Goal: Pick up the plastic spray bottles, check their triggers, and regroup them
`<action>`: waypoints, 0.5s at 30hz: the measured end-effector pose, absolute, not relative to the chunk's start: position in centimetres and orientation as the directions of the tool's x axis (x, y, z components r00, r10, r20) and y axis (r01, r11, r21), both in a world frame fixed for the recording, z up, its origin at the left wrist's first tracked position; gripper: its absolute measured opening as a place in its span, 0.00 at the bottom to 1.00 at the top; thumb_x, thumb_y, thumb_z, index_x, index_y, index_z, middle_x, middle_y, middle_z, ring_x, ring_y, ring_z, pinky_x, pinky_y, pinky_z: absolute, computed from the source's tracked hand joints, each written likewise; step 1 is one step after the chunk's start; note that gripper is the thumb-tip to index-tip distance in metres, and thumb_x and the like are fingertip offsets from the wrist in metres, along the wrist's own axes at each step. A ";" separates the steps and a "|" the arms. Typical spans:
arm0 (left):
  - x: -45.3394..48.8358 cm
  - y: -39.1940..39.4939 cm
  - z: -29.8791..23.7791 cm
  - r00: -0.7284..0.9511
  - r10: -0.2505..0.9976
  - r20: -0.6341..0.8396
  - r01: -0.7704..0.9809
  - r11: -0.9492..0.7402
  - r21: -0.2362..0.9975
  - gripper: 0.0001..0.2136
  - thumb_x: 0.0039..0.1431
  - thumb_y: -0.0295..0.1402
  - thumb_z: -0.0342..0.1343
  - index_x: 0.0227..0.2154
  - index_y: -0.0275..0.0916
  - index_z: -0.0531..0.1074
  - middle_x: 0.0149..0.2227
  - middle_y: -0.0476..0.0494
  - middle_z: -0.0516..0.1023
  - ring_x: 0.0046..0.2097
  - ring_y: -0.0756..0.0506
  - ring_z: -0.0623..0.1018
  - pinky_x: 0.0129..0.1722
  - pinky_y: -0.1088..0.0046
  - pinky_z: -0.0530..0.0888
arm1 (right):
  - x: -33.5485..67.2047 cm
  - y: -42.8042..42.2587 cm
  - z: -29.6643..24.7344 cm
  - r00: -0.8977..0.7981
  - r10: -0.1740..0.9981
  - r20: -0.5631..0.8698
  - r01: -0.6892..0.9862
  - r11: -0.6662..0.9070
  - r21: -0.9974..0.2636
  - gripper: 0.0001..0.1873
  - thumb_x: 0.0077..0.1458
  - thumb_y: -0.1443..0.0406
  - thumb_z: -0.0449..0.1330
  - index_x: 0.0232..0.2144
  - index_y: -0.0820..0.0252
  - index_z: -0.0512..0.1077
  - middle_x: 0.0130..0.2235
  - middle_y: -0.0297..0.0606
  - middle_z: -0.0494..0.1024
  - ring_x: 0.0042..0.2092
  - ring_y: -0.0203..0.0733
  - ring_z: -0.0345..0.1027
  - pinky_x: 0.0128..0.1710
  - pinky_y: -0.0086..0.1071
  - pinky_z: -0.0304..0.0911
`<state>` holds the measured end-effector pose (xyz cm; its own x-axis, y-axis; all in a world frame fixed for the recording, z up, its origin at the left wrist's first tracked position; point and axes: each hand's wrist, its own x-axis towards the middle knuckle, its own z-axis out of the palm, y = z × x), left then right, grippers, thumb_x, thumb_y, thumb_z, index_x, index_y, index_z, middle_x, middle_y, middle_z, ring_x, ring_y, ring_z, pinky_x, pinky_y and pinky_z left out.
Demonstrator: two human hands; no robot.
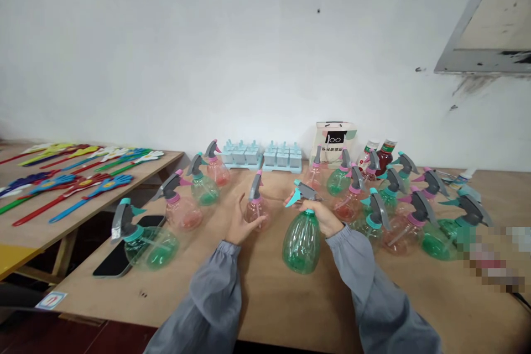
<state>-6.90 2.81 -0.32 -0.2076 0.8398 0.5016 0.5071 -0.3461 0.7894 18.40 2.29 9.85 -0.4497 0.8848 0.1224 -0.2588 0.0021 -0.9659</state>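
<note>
My right hand (pixel 327 218) is closed around the neck of a green spray bottle (pixel 301 246). That bottle is held in front of me, its turquoise nozzle (pixel 293 197) pointing left. My left hand (pixel 241 222) has its thumb and fingers spread beside a clear pink spray bottle (pixel 258 209) standing on the table. The thumb overlaps the lower part of that bottle; whether it touches is hard to tell. On the left of the table stand more green and pink bottles, the nearest a green one (pixel 155 251). Several more (pixel 442 240) are grouped on the right.
A phone (pixel 112 260) lies by the nearest left bottle. Along the wall are light-blue ice-pop moulds (pixel 282 158), a printed bag (pixel 323 149) and sauce bottles (pixel 385 156). Colourful hand-shaped sticks (pixel 89 191) cover another table at left. The wooden table's (pixel 282 310) front edge is near me.
</note>
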 end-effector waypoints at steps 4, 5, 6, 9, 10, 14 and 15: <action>-6.8 3.1 -1.2 -0.129 0.884 0.449 0.444 -0.354 0.824 0.43 0.39 0.44 0.72 0.59 0.40 0.61 0.58 0.34 0.71 0.62 0.33 0.71 0.63 0.48 0.66 | 18.0 1.9 9.7 -0.410 0.906 0.101 -0.274 -0.017 -0.962 0.15 0.34 0.66 0.58 0.30 0.58 0.76 0.36 0.39 0.83 0.43 0.51 0.78 0.45 0.41 0.70; -6.7 3.2 -1.4 -0.113 0.894 0.433 0.410 -0.355 0.840 0.41 0.40 0.44 0.71 0.58 0.39 0.61 0.57 0.34 0.73 0.61 0.34 0.72 0.63 0.48 0.67 | 17.9 1.7 9.9 -0.423 0.900 0.104 -0.267 -0.014 -0.964 0.16 0.34 0.66 0.58 0.31 0.57 0.76 0.36 0.39 0.83 0.43 0.51 0.78 0.45 0.41 0.70; -6.7 3.2 -1.6 -0.107 0.901 0.420 0.375 -0.354 0.856 0.40 0.41 0.44 0.71 0.57 0.39 0.62 0.56 0.34 0.73 0.61 0.34 0.73 0.63 0.49 0.67 | 17.7 1.6 10.0 -0.442 0.890 0.111 -0.259 -0.007 -0.966 0.18 0.34 0.65 0.58 0.33 0.57 0.77 0.36 0.39 0.84 0.43 0.52 0.78 0.46 0.42 0.70; -6.6 3.2 -2.1 -0.110 0.916 0.385 0.307 -0.337 0.890 0.38 0.41 0.45 0.71 0.55 0.39 0.64 0.56 0.35 0.74 0.61 0.33 0.73 0.62 0.50 0.68 | 17.4 1.5 10.3 -0.495 0.859 0.134 -0.245 0.010 -0.970 0.22 0.35 0.64 0.59 0.37 0.55 0.77 0.35 0.38 0.83 0.45 0.52 0.78 0.49 0.44 0.68; -6.5 3.2 -2.2 -0.110 0.921 0.375 0.291 -0.331 0.898 0.37 0.42 0.45 0.71 0.55 0.39 0.64 0.55 0.35 0.75 0.60 0.33 0.74 0.61 0.50 0.69 | 17.3 1.5 10.3 -0.500 0.855 0.139 -0.243 0.016 -0.970 0.22 0.35 0.64 0.59 0.38 0.54 0.77 0.35 0.37 0.83 0.45 0.52 0.77 0.49 0.44 0.68; -6.4 3.0 -2.4 -0.124 0.924 0.362 0.289 -0.315 0.904 0.35 0.41 0.44 0.72 0.52 0.38 0.68 0.50 0.36 0.78 0.55 0.33 0.77 0.57 0.51 0.73 | 17.3 1.8 9.8 -0.436 0.889 0.140 -0.229 0.041 -0.972 0.17 0.34 0.64 0.58 0.32 0.54 0.77 0.34 0.36 0.83 0.44 0.50 0.76 0.48 0.42 0.66; -6.4 3.0 -2.4 -0.147 0.920 0.363 0.314 -0.305 0.899 0.35 0.40 0.44 0.72 0.52 0.38 0.69 0.48 0.37 0.79 0.54 0.34 0.78 0.57 0.51 0.73 | 17.4 1.8 9.6 -0.408 0.903 0.132 -0.228 0.040 -0.973 0.15 0.34 0.65 0.58 0.29 0.54 0.76 0.33 0.36 0.82 0.43 0.50 0.76 0.46 0.40 0.66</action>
